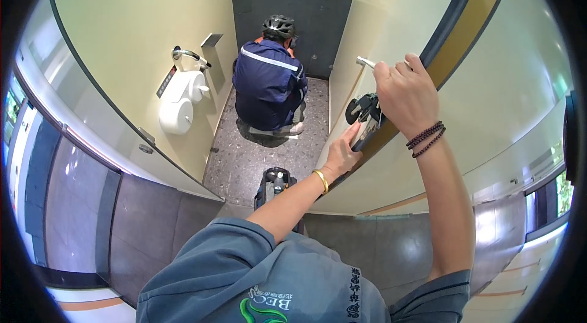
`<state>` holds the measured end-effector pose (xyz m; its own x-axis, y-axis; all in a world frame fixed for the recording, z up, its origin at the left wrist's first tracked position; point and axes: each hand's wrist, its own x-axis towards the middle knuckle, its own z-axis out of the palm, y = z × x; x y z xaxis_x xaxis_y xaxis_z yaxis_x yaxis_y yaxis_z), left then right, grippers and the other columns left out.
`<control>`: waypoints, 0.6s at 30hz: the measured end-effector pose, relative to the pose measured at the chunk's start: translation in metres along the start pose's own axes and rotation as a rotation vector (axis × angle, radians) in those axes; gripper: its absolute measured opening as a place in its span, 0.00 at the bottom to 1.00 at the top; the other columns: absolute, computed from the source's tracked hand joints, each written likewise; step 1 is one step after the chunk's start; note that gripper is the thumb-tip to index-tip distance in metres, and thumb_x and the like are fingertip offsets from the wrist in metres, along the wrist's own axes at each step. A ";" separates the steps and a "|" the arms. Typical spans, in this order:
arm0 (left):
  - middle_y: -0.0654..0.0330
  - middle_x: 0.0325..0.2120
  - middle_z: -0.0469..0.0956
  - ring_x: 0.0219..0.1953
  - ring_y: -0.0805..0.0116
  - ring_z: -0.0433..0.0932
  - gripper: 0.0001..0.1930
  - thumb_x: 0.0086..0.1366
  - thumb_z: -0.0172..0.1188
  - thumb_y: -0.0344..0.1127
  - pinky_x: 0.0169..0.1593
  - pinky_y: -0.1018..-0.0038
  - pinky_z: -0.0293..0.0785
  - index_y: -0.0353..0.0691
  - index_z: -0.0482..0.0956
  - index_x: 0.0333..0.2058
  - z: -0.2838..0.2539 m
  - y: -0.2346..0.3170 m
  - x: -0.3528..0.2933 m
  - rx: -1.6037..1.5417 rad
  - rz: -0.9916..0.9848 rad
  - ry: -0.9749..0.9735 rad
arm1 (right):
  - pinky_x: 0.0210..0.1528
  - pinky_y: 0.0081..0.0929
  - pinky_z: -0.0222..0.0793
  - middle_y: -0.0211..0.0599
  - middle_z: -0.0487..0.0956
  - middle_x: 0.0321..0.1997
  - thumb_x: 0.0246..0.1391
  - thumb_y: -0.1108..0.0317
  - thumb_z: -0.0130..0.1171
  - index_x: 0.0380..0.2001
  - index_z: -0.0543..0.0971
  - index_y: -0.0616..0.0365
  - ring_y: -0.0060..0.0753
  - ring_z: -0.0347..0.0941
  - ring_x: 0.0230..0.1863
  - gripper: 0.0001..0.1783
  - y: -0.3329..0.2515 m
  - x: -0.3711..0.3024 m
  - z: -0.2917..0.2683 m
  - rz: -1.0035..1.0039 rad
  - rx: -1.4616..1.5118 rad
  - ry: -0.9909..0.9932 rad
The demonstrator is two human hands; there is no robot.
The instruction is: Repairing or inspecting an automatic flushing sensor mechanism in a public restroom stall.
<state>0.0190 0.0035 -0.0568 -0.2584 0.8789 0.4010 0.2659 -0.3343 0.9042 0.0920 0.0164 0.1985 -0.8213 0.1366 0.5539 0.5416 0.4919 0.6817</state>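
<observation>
A black and silver door lock (pixel 365 116) sits on the edge of a cream cubicle panel, to the right of the opening. From below, my left hand (pixel 341 157) holds the lock's metal lower part, fingers pointing up along it. My right hand (pixel 408 92) is closed like a fist just above and to the right of the lock. A pale rod (pixel 367 62) shows beside its knuckles; whether it is in my grip or fixed to the panel I cannot tell. What my right fingers hold is hidden.
Inside the cubicle a person (pixel 267 81) in dark blue workwear and a helmet crouches, facing the dark back wall. White paper dispensers (pixel 177 106) and a grab handle (pixel 192 57) project from the left wall. A black tool bag (pixel 267 190) with a bottle stands near my left forearm.
</observation>
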 end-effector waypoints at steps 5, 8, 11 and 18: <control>0.47 0.60 0.67 0.61 0.53 0.68 0.37 0.46 0.60 0.25 0.62 0.70 0.65 0.39 0.66 0.61 -0.004 0.006 0.001 0.006 -0.108 -0.117 | 0.51 0.30 0.66 0.33 0.74 0.14 0.49 0.72 0.52 0.18 0.69 0.52 0.32 0.74 0.22 0.08 0.000 0.000 -0.003 0.015 0.021 0.019; 0.46 0.60 0.67 0.61 0.53 0.68 0.37 0.46 0.60 0.25 0.63 0.70 0.64 0.39 0.66 0.61 -0.004 0.004 0.002 -0.055 -0.054 -0.093 | 0.50 0.30 0.66 0.32 0.73 0.13 0.49 0.72 0.52 0.18 0.69 0.52 0.32 0.73 0.20 0.08 -0.001 0.000 0.001 0.013 0.024 0.050; 0.46 0.59 0.68 0.60 0.53 0.69 0.38 0.46 0.60 0.25 0.62 0.69 0.66 0.39 0.66 0.61 -0.004 0.002 0.004 -0.015 -0.073 -0.110 | 0.48 0.28 0.65 0.33 0.73 0.13 0.49 0.72 0.52 0.18 0.68 0.52 0.31 0.73 0.20 0.09 0.000 -0.001 0.003 0.007 0.012 0.040; 0.49 0.56 0.72 0.51 0.57 0.77 0.40 0.44 0.61 0.23 0.52 0.72 0.73 0.42 0.65 0.61 -0.001 -0.003 0.003 -0.081 -0.003 -0.056 | 0.46 0.26 0.63 0.32 0.72 0.12 0.49 0.72 0.52 0.17 0.68 0.51 0.30 0.72 0.19 0.10 0.000 0.000 0.002 -0.009 0.012 0.035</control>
<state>0.0160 0.0069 -0.0578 -0.2063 0.8969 0.3912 0.1888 -0.3558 0.9153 0.0919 0.0182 0.1977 -0.8194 0.1017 0.5641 0.5316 0.5029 0.6816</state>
